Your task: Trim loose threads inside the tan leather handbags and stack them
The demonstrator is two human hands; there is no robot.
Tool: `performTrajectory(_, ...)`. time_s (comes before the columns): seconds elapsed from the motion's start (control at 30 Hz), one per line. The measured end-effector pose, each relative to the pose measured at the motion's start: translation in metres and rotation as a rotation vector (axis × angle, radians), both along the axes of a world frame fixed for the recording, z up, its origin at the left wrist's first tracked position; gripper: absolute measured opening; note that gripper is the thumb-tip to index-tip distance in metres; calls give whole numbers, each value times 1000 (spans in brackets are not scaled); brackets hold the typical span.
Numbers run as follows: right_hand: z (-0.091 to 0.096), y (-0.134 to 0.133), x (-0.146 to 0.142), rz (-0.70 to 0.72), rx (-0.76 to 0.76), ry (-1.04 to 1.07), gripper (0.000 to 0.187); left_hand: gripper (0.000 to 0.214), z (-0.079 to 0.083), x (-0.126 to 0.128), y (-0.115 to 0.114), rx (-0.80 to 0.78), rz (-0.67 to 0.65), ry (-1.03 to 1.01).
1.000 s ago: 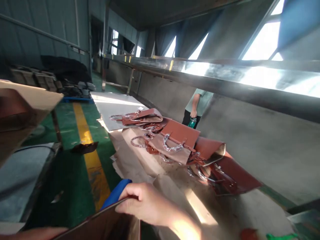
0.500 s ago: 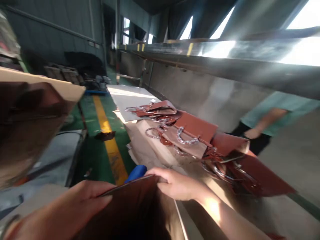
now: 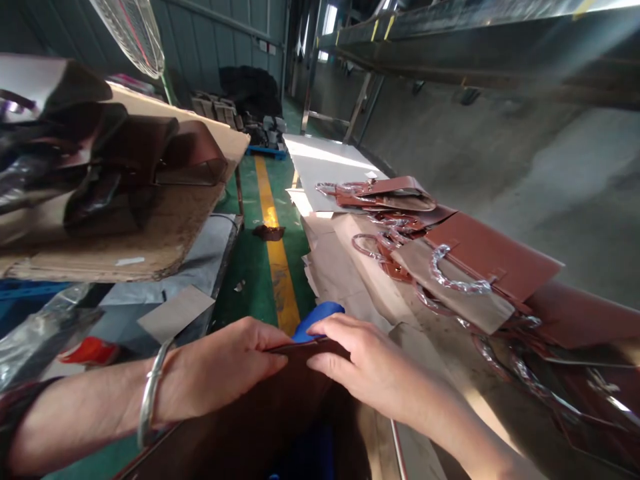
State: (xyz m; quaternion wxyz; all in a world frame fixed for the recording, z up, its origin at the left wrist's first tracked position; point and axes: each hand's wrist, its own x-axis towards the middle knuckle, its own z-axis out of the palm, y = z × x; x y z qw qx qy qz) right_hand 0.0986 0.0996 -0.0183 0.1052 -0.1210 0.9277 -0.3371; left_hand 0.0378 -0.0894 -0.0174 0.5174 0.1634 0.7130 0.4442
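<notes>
A dark brown leather-like bag (image 3: 240, 420) is held low in front of me, its upper edge towards the far side. My left hand (image 3: 215, 363), below a silver bangle, pinches that edge between thumb and fingers. Close beside it, my right hand (image 3: 370, 363) grips the same edge, thumb on the near side and fingers over the top. Just beyond the edge, a blue object (image 3: 317, 320) shows; its kind is unclear. More blue appears in the shadowed area below my hands. The lower part of the bag runs out of view.
On the right table, reddish-brown handbags (image 3: 500, 257) with plastic-wrapped handles lie over brown paper (image 3: 340, 267). Dark brown bags (image 3: 195, 153) sit on a cardboard-topped table (image 3: 165, 247) at left. Between them runs a green floor with a yellow line (image 3: 267, 200). A metal rail (image 3: 450, 50) spans upper right.
My view has turned left, bringing more of the left table into sight. My hands are closer together on the bag's edge. The person at right has left the view.
</notes>
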Motion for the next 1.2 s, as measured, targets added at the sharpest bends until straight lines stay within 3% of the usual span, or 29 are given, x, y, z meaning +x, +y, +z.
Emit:
performTrajectory(0.2,-8,-2,-6,-44,-67,-76,17,37,-3,-6,-2,25,3,-103)
performTrajectory(0.43,-14,-8,-16,-7,-18,-18,17,29,-10,-9,-3,63,-49,19)
performTrajectory(0.6,-19,-12,-16,11,-5,52,18,27,-13,-10,-3,47,-38,-15)
performTrajectory(0.73,-18,-18,-15,27,45,82,22,31,-12,-19,-2,92,-119,-179)
performTrajectory(0.83,-16,-22,-14,44,91,110,27,29,-11,-26,6,131,-207,-70)
performTrajectory(0.97,-16,-19,-6,-65,58,46,25,18,-14,-23,20,93,-216,-60)
performTrajectory(1.1,-18,-4,8,-194,-117,-4,10,27,-19,-15,22,78,-122,-183)
performTrajectory(1.2,-19,9,16,-254,-82,-34,11,34,-22,-11,20,52,-88,-135)
